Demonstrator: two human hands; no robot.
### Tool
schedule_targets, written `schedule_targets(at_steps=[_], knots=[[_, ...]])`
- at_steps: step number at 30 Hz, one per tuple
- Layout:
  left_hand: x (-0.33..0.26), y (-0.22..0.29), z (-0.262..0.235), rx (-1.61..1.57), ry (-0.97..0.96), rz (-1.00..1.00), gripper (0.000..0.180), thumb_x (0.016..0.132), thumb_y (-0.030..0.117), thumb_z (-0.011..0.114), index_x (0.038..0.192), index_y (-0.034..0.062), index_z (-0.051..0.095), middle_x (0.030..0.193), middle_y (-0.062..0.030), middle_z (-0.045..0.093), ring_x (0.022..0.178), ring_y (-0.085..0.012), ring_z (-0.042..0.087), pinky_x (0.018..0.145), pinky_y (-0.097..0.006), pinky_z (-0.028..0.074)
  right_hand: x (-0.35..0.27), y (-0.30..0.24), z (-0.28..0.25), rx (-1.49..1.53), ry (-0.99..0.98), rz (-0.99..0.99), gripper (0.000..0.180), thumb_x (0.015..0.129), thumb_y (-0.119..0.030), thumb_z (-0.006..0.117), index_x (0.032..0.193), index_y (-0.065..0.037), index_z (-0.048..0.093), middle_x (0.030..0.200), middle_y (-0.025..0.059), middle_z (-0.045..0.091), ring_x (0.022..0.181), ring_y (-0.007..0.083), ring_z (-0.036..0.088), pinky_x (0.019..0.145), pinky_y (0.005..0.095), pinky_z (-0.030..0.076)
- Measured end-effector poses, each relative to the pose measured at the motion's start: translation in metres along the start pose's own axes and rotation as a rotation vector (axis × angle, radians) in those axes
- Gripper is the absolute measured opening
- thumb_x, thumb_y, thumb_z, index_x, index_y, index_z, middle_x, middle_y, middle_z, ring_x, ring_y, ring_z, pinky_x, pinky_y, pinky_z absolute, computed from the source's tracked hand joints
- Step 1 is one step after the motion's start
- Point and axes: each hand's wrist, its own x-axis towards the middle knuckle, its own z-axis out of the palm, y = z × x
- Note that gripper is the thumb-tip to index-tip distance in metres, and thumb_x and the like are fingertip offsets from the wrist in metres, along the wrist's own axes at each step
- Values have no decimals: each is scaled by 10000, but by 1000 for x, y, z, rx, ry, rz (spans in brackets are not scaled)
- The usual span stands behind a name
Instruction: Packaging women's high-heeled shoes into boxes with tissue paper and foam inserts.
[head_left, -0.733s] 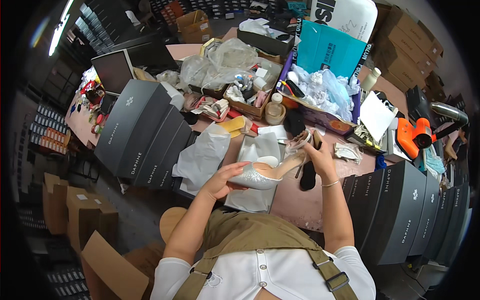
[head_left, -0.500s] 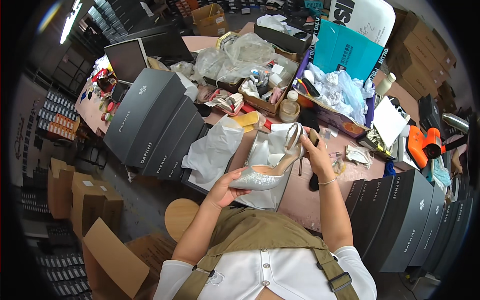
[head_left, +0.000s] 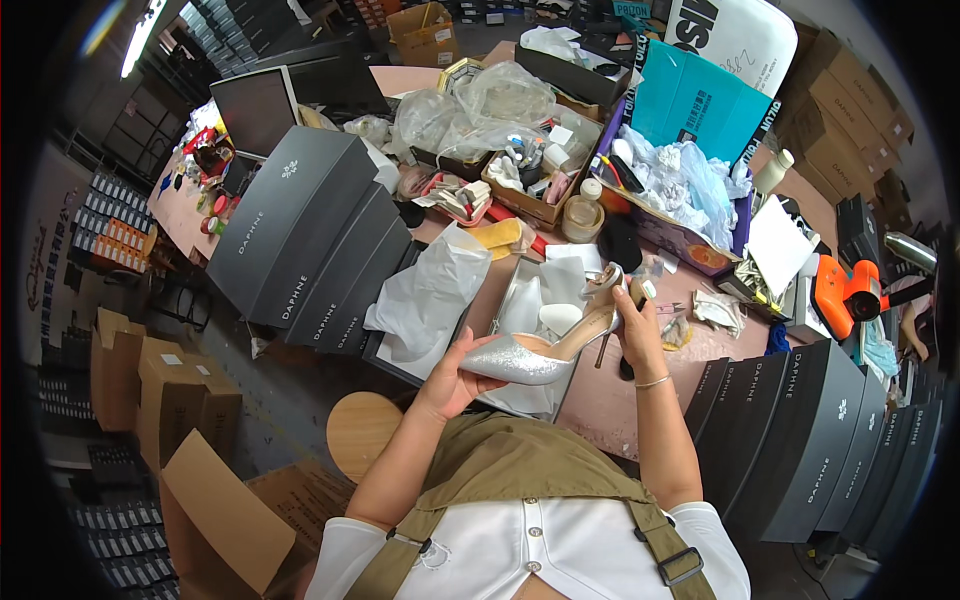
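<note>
A silver glittery high-heeled shoe (head_left: 520, 361) is held level in front of me, toe pointing left. My left hand (head_left: 452, 378) grips it at the toe, thumb on the near side and fingers beneath. Around the heel end closes my right hand (head_left: 638, 328), with the thin stiletto heel (head_left: 602, 350) hanging below it. The ankle strap lies gathered by the right fingers. Under the shoe stands an open shoebox with white packing pieces (head_left: 522, 305) inside. Crumpled white tissue paper (head_left: 430, 285) spreads left of it.
Dark shoeboxes are stacked at left (head_left: 290, 225) and right (head_left: 790, 430). Behind the work sit a carton of small bottles and tools (head_left: 545, 212), a jar (head_left: 582, 215) and a purple box of crumpled plastic (head_left: 680, 190). An orange heat gun (head_left: 845, 290) lies at right.
The shoe has turned slightly, showing more of its side. Its ankle strap, upright before, has dropped toward my right hand. My left hand has shifted slightly along the toe.
</note>
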Motion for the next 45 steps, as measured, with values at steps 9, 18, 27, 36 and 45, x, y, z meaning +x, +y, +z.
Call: schedule_targets(at_steps=[9,18,27,36,45], knots=[[0,-6,7,70,80,124,601,821,205,726,1306,12,430,1194,-103,547,1082,-199,559,890,-368,503,-17,-2,8,85,24,-82,330,923,-148,573,1214,-15,494,1048,42,584,885,93,583,728,229,511],[-5,-14,19,272,-34,258,777,719,8,784,1359,45,346,1238,-60,496,1156,-146,475,977,-275,403,-20,15,-7,188,79,-54,268,925,-144,571,1158,-26,513,1013,46,585,865,115,594,714,264,524],[8,-14,34,21,114,686,665,875,428,573,1360,51,319,1252,-114,481,1122,-254,521,948,-411,438,-89,48,14,323,125,186,413,971,-405,447,1193,-60,502,1116,86,592,976,217,612,839,365,514],[1,1,41,-44,-116,314,640,833,579,447,1179,42,429,954,-135,565,860,-281,590,767,-432,482,-88,-4,-35,-304,-17,-25,445,988,-450,366,963,-51,559,665,-5,500,559,56,434,490,212,337],[-9,15,73,317,-195,341,719,800,682,491,1095,26,460,918,-116,570,793,-186,587,697,-292,489,-87,-65,52,-540,-481,-652,214,784,-100,697,919,-30,545,728,47,565,614,134,532,551,248,416]])
